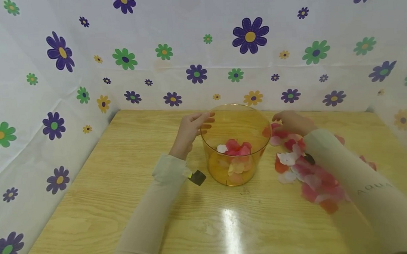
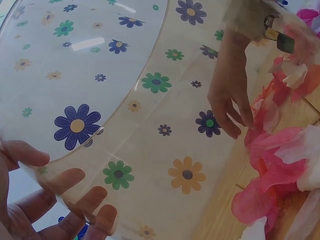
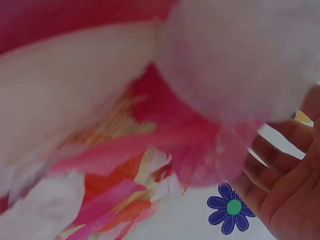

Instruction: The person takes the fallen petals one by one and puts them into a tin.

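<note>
A clear yellow-tinted tub (image 1: 214,167) stands on the table, with red, pink, white and pale petals (image 1: 236,152) inside. My left hand (image 1: 189,129) rests against its upper left side, near the rim. In the left wrist view its spread fingers (image 2: 95,197) show partly through the tub wall, the thumb (image 2: 27,152) near the edge. To the right of the tub, my right hand (image 1: 295,122) hangs over a heap of artificial petals (image 1: 321,179). Its fingers point loosely down, and I see nothing held in them. Petals close to the lens fill much of the right wrist view.
Beneath everything is a wooden table (image 1: 117,175). A white cloth (image 1: 173,27) printed with purple, green and yellow flowers hangs behind and at both sides. A few more petals (image 1: 369,162) lie beyond my right forearm. Each wrist bears a small dark device.
</note>
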Available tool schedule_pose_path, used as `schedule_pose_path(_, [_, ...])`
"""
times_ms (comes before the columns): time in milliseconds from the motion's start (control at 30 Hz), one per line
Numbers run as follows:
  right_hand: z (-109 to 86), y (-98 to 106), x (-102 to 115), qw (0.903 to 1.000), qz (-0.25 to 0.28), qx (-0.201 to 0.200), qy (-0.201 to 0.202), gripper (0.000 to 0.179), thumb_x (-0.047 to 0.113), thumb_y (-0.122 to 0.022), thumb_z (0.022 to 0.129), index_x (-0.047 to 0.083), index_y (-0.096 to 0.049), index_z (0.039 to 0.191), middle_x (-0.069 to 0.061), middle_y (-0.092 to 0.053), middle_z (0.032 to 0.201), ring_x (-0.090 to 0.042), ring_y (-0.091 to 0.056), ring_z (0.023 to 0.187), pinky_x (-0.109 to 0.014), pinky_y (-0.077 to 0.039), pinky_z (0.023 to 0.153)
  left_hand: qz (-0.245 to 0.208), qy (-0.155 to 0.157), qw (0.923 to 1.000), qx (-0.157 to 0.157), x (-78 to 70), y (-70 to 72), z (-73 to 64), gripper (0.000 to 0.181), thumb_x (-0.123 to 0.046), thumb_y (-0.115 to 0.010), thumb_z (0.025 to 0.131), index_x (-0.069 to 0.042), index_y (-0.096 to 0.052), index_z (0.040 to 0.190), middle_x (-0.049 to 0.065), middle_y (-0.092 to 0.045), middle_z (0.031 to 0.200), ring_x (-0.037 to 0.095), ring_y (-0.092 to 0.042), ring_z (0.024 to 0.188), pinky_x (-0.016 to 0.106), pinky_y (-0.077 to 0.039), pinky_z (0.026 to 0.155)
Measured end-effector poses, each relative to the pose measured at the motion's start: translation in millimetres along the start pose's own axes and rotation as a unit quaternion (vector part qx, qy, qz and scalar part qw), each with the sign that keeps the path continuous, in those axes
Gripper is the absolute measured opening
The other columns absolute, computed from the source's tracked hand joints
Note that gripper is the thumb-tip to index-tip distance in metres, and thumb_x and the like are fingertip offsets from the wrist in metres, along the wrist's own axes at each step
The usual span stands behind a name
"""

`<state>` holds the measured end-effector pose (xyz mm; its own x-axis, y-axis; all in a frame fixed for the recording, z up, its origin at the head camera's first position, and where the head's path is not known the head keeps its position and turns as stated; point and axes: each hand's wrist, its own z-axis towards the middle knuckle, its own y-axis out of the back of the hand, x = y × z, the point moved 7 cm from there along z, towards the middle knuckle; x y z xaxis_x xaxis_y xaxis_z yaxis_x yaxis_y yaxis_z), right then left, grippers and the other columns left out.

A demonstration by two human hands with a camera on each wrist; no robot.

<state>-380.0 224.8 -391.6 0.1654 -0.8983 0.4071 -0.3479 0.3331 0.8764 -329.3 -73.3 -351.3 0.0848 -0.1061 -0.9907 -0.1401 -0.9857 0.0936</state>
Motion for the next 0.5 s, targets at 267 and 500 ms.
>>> schedule_pose_path(267, [11.3,-13,-5,0.9978,0.05,0.008,-0.043,0.027,0.016,-0.055,0.092,0.005,-0.058,0.117,-0.014,-0.059,0.104,-0.029,-0.054,0.095,-0.045,-0.046,0.088,0.003,-0.001,1.0,0.0,0.0,-1.3,-0.3,0.038,-0.033,-0.051,0.096,-0.007,-0.062,0.122,0.014,-0.063,0.124,0.027,-0.061,0.108,0.029,-0.049,0.084])
schedule_pose_path(500, [20.4,-16,1,0.9994,-0.018,0.016,-0.024,0.019,0.015,-0.061,0.089,0.006,-0.064,0.106,-0.009,-0.059,0.082,-0.024,-0.055,0.08,-0.035,-0.044,0.076,0.004,-0.001,1.0,0.002,-1.2,-1.3,-0.6,0.038,-0.033,-0.051,0.096,-0.007,-0.062,0.123,0.014,-0.062,0.124,0.029,-0.061,0.11,0.031,-0.049,0.088])
